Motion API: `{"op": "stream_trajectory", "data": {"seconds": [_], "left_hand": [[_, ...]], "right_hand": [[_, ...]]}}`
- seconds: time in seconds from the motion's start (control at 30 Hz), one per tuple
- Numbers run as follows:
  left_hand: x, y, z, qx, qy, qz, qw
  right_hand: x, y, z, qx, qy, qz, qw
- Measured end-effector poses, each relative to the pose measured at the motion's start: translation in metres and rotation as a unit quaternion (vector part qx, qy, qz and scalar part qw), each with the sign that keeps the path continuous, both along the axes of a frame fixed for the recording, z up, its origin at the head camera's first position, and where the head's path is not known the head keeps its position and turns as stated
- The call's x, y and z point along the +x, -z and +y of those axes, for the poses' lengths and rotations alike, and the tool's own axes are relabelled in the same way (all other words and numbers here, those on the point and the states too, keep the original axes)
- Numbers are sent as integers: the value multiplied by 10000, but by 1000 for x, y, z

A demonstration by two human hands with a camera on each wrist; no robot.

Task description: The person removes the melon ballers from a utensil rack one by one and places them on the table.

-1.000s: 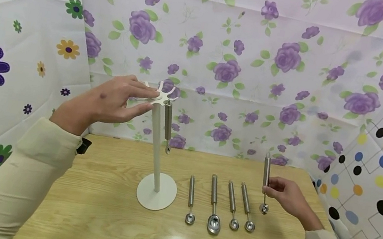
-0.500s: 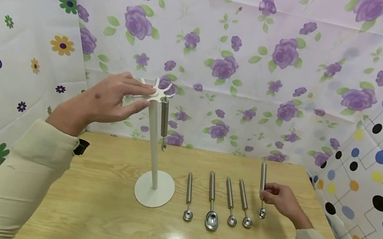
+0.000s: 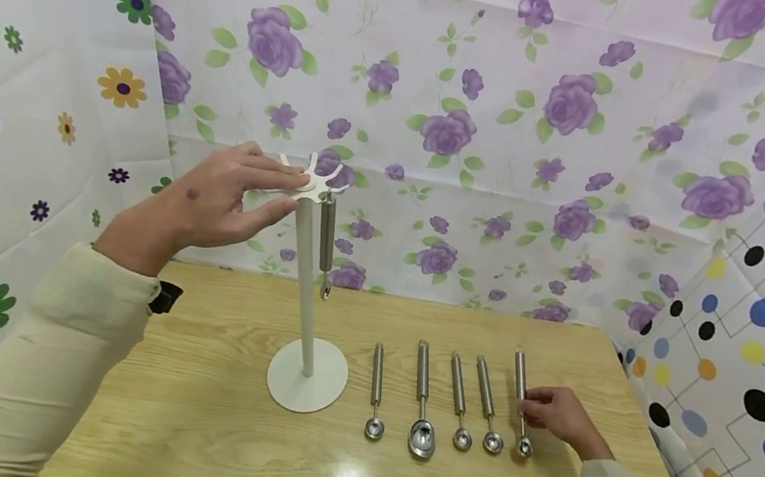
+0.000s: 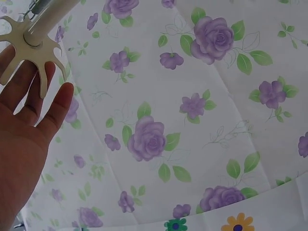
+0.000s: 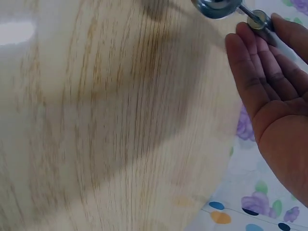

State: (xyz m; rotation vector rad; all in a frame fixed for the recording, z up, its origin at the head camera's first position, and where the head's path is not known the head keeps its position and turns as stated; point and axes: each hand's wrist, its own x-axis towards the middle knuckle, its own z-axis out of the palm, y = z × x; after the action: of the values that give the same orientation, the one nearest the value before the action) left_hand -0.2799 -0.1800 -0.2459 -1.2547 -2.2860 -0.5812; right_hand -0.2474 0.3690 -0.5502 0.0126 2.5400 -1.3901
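Observation:
My left hand [image 3: 227, 191] rests on the hooked top [image 3: 318, 187] of a white stand, fingers stretched out over it. The left wrist view shows this hand [image 4: 29, 130] behind the curved hooks [image 4: 43, 72]. A steel melon baller [image 3: 327, 238] hangs from one hook by its handle end, bowl down. At the right of the table, my right hand [image 3: 561, 414] pinches another melon baller [image 3: 520, 375] low on its handle, thumb and fingers around it. In the right wrist view, its round bowl [image 5: 216, 6] juts past the fingertips, close over the wood.
On the wooden table [image 3: 206, 428] lie a small baller [image 3: 378, 377], a larger oval scoop [image 3: 421, 439] and two more ballers [image 3: 458, 386], in a row. The stand's round base [image 3: 284, 391] is left of them. Patterned cloth [image 3: 456, 73] walls the back and sides.
My right hand has lowered the melon baller toward the table, beside the row. The left hand stays on the stand's top. The head view has shifted slightly.

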Motion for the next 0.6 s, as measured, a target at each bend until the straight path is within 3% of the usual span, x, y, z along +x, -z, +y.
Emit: {"op": "stream_trajectory", "data": {"seconds": [0.23,0.6], "left_hand": [[-1,2,0,52,-1,162,9999],[-1,1,3,38,-58,337,9994]], "right_hand": [[-5,6,-2,298,-37,-337,9990],[-12,14,-7,685,24,-422,9968]]}}
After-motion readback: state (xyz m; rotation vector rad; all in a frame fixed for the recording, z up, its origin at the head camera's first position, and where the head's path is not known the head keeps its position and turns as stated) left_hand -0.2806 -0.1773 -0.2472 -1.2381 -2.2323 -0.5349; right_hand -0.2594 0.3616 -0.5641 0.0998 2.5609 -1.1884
